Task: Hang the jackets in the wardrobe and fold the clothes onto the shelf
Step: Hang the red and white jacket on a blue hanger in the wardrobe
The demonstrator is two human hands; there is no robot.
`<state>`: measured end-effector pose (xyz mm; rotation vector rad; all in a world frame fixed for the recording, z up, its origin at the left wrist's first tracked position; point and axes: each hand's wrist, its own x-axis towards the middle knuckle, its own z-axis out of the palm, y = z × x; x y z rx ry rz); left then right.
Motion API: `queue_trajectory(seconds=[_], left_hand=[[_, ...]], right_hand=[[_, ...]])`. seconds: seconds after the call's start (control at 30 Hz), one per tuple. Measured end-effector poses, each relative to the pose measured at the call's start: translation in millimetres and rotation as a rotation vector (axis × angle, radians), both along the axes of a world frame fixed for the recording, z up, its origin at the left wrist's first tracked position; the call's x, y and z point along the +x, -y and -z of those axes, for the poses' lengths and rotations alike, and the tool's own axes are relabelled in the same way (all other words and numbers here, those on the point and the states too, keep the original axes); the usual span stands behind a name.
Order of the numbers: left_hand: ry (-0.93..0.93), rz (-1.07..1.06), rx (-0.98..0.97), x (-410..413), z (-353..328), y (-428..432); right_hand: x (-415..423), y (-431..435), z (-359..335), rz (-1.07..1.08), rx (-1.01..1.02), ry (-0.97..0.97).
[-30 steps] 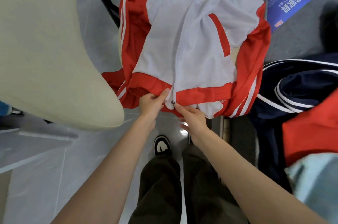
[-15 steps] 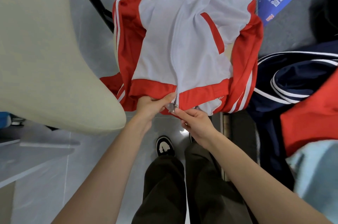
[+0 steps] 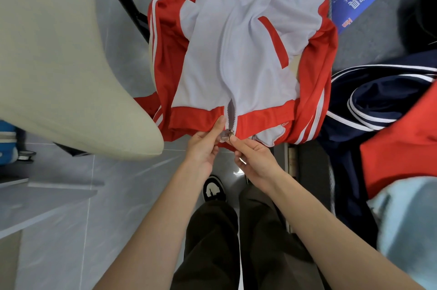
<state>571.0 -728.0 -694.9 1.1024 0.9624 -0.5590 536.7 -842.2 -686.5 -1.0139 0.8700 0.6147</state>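
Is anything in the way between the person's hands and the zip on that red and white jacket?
Nothing visible. The left hand grips the jacket hem right beside the zip, and the right hand pinches the zip's bottom end with its fingers.

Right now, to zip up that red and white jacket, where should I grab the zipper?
Pinch the small metal pull at the hem, coming from the near edge, as the right hand does. The jacket lies hem toward you, its zipper running away; the left hand holding the hem beside it likely steadies the pull.
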Motion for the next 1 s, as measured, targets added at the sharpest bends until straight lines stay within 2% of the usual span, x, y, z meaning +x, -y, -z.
queue_trajectory(seconds=[0.17, 0.3, 0.7, 0.9, 1.0], left_hand=[[-0.014, 0.007, -0.008, 2.1, 0.0, 2.7], [-0.013, 0.05, 0.06, 2.7, 1.0, 4.8], [-0.02, -0.009, -0.003, 1.6, -2.9, 7.5], [-0.005, 0.065, 0.077, -0.5, -1.3, 4.3], [0.056, 0.124, 0.183, -3.1, 1.0, 0.2]], right_hand=[[0.7, 2.0, -0.1, -0.006, 0.017, -0.005], [2.8, 3.8, -0.5, 0.012, 0.053, -0.02], [6.0, 4.9, -1.3, -0.015, 0.056, -0.027], [6.8, 6.5, -0.9, -0.023, 0.059, -0.048], [4.8, 7.5, 0.2, -0.017, 0.011, -0.059]])
